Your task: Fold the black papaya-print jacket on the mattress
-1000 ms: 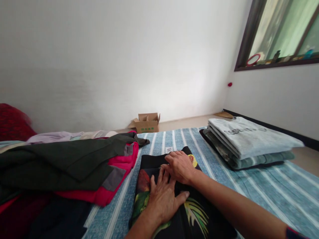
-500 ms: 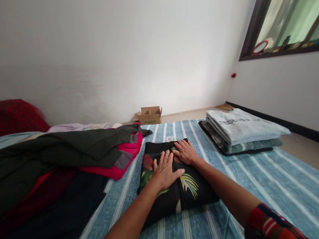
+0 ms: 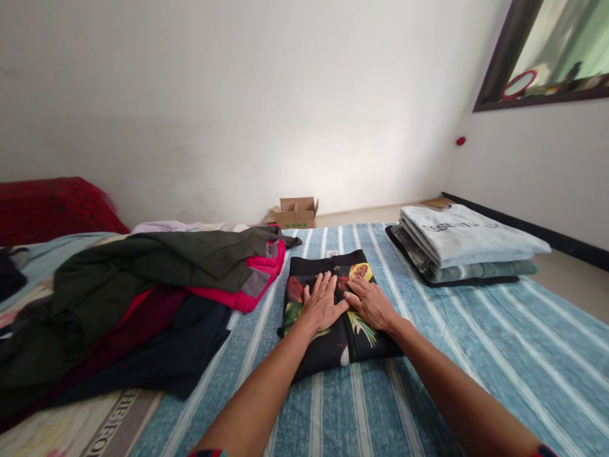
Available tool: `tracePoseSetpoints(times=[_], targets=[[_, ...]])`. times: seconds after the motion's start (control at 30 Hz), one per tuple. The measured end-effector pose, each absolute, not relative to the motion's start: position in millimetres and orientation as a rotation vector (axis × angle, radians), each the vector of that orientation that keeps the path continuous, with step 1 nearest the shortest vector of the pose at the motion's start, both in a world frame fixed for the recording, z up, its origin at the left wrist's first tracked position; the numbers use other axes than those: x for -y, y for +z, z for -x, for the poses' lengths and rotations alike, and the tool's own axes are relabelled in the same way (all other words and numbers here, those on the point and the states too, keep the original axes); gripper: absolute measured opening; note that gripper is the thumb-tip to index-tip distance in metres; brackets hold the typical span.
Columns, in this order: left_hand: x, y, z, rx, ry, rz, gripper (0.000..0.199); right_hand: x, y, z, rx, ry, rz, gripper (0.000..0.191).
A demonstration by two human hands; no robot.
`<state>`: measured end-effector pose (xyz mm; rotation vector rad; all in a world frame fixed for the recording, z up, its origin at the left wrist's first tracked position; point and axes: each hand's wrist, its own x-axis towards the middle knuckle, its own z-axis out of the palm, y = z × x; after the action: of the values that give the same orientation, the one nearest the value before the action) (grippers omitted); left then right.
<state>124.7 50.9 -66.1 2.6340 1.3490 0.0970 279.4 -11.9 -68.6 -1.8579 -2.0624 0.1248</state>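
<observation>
A folded black garment (image 3: 333, 349) with a fruit and leaf print and a zip down its middle lies on the blue striped sheet (image 3: 333, 406). My left hand (image 3: 324, 303) rests on its left half, palm down, with the fingers spread. Flat on the right half is my right hand (image 3: 370, 303), its thumb close to my left thumb. A yellow and red fruit print shows beyond my right fingers. Neither hand grips the cloth.
At the left is a loose heap of clothes, a dark green garment (image 3: 157, 260) uppermost. A folded stack with a grey shirt (image 3: 469, 238) on top sits at the right. Behind stand a cardboard box (image 3: 297, 214) and a white wall; a red cloth (image 3: 57, 206) lies far left.
My right hand has slid back toward me and a little right, off the garment's top edge, uncovering the fruit print. My left hand remains flat on the cloth. The view has shifted left.
</observation>
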Motion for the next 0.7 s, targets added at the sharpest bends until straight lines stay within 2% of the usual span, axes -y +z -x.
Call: tracePoseSetpoints(times=[0.17,0.43,0.7], targets=[[-51,-61,-119,-1.366,0.192,-2.55,0.067,46,-58,-266,2.032,0.01,1.803,0.044],[-38,-49,-103,-1.649,0.214,-2.533,0.059,86,-72,-242,2.04,-0.116,1.785,0.046],[-44,-34,-56,-1.702,0.598,-2.476,0.034,97,-67,-244,2.044,-0.212,1.646,0.041]])
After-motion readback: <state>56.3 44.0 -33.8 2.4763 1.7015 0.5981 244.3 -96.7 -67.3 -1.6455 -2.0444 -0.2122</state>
